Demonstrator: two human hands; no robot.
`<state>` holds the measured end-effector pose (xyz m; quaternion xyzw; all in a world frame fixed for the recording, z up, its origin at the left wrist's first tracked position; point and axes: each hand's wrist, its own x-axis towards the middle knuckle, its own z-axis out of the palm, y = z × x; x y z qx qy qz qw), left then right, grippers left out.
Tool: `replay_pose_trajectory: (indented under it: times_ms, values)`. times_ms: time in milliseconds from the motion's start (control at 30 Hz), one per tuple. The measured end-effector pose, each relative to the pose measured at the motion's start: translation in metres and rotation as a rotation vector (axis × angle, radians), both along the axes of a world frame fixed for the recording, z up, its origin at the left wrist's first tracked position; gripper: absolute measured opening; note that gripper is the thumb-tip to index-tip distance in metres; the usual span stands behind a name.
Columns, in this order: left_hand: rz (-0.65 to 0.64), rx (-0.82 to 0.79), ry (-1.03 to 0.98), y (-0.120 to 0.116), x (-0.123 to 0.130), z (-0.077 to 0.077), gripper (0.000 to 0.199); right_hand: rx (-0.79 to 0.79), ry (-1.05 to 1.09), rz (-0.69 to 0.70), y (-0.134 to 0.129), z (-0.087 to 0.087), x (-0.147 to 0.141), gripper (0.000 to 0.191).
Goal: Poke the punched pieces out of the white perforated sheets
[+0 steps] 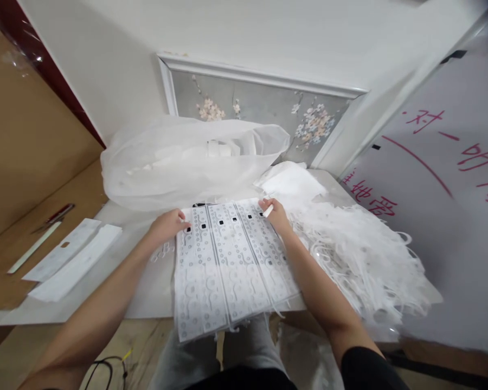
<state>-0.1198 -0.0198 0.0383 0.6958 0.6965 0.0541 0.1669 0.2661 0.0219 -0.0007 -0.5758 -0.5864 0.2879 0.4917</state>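
A white printed sheet point(223, 265) with grey patterns, dark lines and small black squares lies at the middle of the table, its near end hanging over the front edge. My left hand point(168, 225) pinches the sheet's far left corner between thumb and fingers. At the far right corner, my right hand point(274, 214) is closed, with a small white strip point(268, 211) between its fingers. A bit of a dark object shows behind the sheet's far edge.
Behind lies a translucent plastic bag point(179, 162), before a framed flower picture point(264, 103). A pile of white scraps point(361, 260) covers the right side. At left are white strips point(77, 265), a pale ruler point(34, 247) and a red pen-like tool point(59, 213).
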Motion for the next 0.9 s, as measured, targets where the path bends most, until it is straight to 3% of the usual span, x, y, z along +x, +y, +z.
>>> replay_pose_trajectory:
  times_ms: [100,300,400,500,600,767,833,900]
  values:
    - [-0.011,0.040,0.040,-0.006,0.014,0.001,0.035,-0.106,0.018,0.022,0.005,-0.006,-0.001,0.043]
    - [0.116,0.089,0.209,-0.016,0.022,0.004,0.057,-0.120,0.002,0.076,0.006,-0.012,-0.007,0.042]
    - [0.140,0.084,0.172,-0.013,0.022,0.002,0.063,-0.148,-0.017,0.104,0.006,-0.011,-0.013,0.042]
    - [0.120,0.076,0.041,-0.009,0.025,-0.002,0.065,-0.148,-0.156,0.005,0.005,-0.009,-0.017,0.045]
    - [-0.012,0.120,-0.098,-0.010,0.033,-0.001,0.053,-0.163,-0.147,0.004,0.003,-0.006,-0.016,0.045]
    - [-0.406,0.324,-0.202,-0.024,0.045,0.012,0.020,-0.350,-0.022,0.277,-0.008,0.003,-0.012,0.047]
    - [-0.458,0.436,-0.166,-0.028,0.042,0.015,0.019,-0.343,-0.023,0.350,-0.013,0.006,-0.014,0.046]
    - [-0.439,0.482,-0.128,-0.029,0.035,0.016,0.024,-0.218,0.002,0.298,-0.015,0.008,-0.015,0.042]
